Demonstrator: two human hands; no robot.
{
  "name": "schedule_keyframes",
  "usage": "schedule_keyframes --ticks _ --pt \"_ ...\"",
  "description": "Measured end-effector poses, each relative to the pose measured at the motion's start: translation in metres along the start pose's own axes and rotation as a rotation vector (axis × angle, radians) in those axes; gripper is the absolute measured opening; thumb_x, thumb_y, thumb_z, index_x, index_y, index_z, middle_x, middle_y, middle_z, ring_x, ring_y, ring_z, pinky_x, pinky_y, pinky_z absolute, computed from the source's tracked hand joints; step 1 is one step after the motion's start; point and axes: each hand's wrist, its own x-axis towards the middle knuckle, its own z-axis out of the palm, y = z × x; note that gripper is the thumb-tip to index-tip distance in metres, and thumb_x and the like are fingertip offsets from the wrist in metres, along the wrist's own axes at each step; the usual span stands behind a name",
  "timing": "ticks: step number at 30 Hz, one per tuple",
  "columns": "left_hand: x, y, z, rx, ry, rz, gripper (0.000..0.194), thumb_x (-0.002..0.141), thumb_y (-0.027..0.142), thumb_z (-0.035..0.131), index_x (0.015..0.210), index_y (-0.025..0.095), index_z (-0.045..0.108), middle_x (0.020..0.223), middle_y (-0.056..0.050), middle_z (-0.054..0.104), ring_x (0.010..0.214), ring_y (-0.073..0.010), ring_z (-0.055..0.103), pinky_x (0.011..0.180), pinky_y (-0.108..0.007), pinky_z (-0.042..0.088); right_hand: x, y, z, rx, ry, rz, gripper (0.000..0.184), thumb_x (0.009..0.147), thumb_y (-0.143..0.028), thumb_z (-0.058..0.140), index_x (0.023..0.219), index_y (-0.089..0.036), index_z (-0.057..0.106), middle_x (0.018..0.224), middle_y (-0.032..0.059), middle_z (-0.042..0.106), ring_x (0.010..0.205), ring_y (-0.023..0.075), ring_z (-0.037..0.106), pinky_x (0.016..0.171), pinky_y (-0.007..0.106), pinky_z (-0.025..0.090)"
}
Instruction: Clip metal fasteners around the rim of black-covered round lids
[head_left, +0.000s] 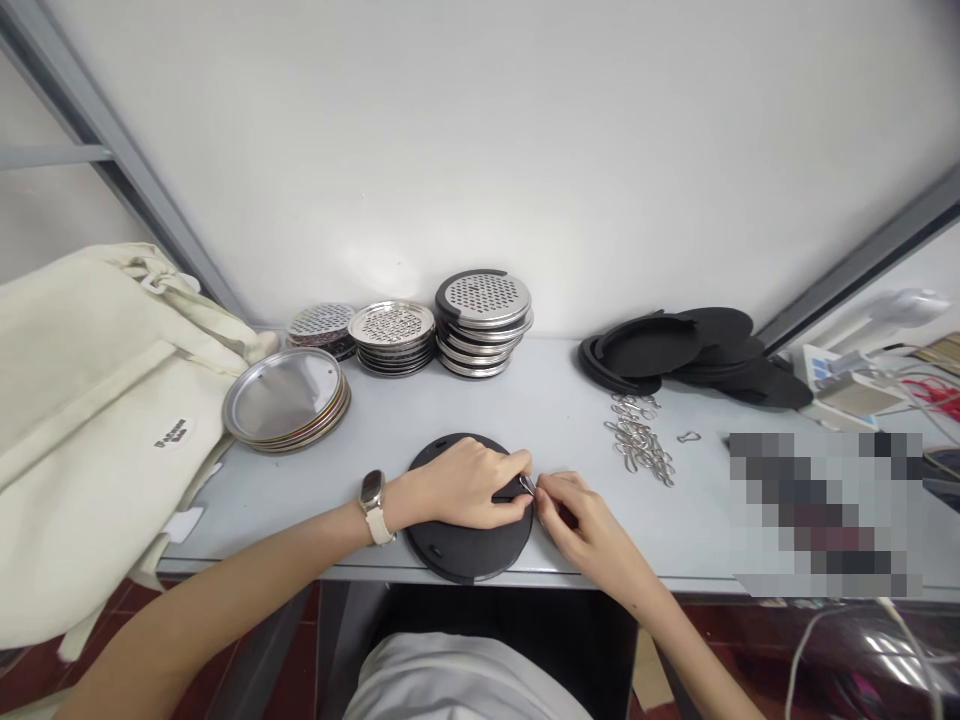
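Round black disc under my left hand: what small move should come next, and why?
Perhaps nudge the small silver metal clip toward the round black disc with the right hand: that hand appears to pinch the clip at the disc's right edge, while the left hand lies across the disc, bracing it.

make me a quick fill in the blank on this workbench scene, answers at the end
1. The left hand lies over a round disc coloured ____.
2. The watch is worn on the ____ wrist.
3. The pile of metal clips lies to the ____ of the right hand.

Missing words: black; left; right.
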Motion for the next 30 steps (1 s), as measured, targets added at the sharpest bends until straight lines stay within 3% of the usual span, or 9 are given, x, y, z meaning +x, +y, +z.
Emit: schedule_keyframes --ticks 15,30 --pt "0.001 -0.011 0.003 -0.355 -0.031 -0.053 0.013 0.082 0.028 0.058 0.087 0.019 0.051 0.055 0.009 0.043 0.049 -0.0062 0.044 0.051 -0.019 0.03 -0.001 0.002 0.001 0.013 -0.008 0.027 0.031 0.097 -0.029 0.035 0.067 -0.022 0.029 0.063 -0.0026 0.038 0.068 0.0169 0.045 0.068 0.03 0.038" --pt "0.002 -0.007 0.0 -0.265 -0.05 -0.038 0.016 0.085 0.033 0.055 0.093 0.019 0.052 0.055 0.008 0.047 0.049 -0.0086 0.049 0.052 -0.02 0.032 -0.001 0.0 -0.002 0.045 0.0 0.004 0.03 0.098 -0.03 0.035 0.072 -0.021 0.044 0.07 0.0006 0.054 0.073 0.0173 0.052 0.073 0.031 0.041"
